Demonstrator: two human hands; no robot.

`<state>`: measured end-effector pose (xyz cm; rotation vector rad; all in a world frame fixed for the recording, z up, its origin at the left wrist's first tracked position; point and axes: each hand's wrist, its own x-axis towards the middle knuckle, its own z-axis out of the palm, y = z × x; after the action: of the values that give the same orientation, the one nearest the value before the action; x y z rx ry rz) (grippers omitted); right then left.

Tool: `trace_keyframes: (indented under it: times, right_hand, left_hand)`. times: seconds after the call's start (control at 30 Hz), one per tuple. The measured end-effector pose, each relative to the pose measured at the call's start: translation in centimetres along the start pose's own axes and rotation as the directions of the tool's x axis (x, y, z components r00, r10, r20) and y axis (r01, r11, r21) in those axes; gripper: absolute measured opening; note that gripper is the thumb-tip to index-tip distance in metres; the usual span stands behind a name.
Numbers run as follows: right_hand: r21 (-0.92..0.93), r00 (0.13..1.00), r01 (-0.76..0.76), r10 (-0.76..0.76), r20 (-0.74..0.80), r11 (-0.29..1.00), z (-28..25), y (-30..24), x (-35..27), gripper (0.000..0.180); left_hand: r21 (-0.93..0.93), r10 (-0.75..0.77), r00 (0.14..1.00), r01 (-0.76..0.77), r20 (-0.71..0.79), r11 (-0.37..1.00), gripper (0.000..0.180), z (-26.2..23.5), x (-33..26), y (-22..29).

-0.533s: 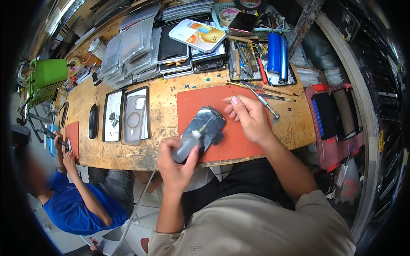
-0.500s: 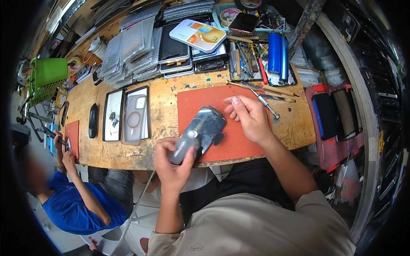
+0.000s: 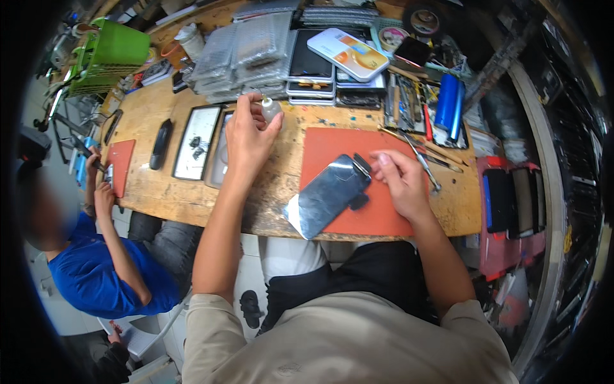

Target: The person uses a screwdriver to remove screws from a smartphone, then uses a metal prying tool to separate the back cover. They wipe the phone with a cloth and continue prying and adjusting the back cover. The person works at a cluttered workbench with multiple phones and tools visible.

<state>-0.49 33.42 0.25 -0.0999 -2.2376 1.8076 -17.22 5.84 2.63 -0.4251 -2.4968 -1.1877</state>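
Note:
My left hand point(image 3: 251, 136) is raised over the table, closed around a small translucent dropper bottle point(image 3: 271, 110) with a narrow tip. Under that wrist, a clear-grey phone case point(image 3: 219, 169) is partly hidden. A dark, glossy phone point(image 3: 329, 195) lies slantwise on the orange-red mat point(image 3: 384, 217), its near end reaching past the mat's left edge. Small black parts point(image 3: 362, 164) stick out at its far end and right side. Close to that end, my right hand point(image 3: 404, 182) has its fingers curled in against the thumb; whatever they may hold is hidden.
Tweezers and a screwdriver point(image 3: 425, 168) lie right of the mat. Bubble-wrapped packs point(image 3: 259, 51), stacked screens and a blue roll point(image 3: 448, 102) fill the back. A white-faced panel point(image 3: 197, 144) and a black oblong object point(image 3: 161, 144) lie left. A co-worker in blue point(image 3: 118, 269) sits at left.
My left hand has lifted the bottle off the phone and carried it up and away over the table. The phone now lies uncovered. My right hand stays near its far end, fingers still curled.

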Motion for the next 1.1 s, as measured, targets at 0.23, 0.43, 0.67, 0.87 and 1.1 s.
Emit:
trace_keyframes:
  times: [0.23, 0.43, 0.67, 0.87, 1.1]
  right_hand:
    - [-0.229, 0.994, 0.083, -0.063, 0.091, 0.97, 0.6, -1.5, 0.1, 0.022]
    - [-0.417, 0.993, 0.057, -0.008, 0.119, 0.907, 0.7, -1.7, 1.3, 0.018]
    - [-0.042, 0.957, -0.272, 0.275, 0.094, 0.961, 0.7, -1.5, 1.6, 0.018]
    - [0.016, 0.931, -0.354, 0.351, 0.098, 0.935, 0.6, -1.7, 1.7, 0.019]
    - [-0.05, 0.936, -0.332, 0.336, 0.107, 0.942, 0.5, -2.1, 1.8, 0.018]
  left_hand:
    - [0.166, 0.084, 0.992, -0.099, 0.095, 0.981, 0.061, -2.3, -8.4, 6.1]
    - [0.104, 0.124, 0.92, -0.174, 0.372, 0.979, 0.082, -0.9, -15.8, 7.3]
    - [0.186, 0.114, 0.929, -0.189, 0.353, 0.964, 0.089, -0.1, -15.9, 7.4]
    - [0.179, 0.091, 0.929, -0.165, 0.359, 0.97, 0.09, -0.2, -16.1, 7.3]
    - [0.145, 0.093, 0.93, -0.153, 0.356, 0.977, 0.092, -0.5, -15.8, 7.7]
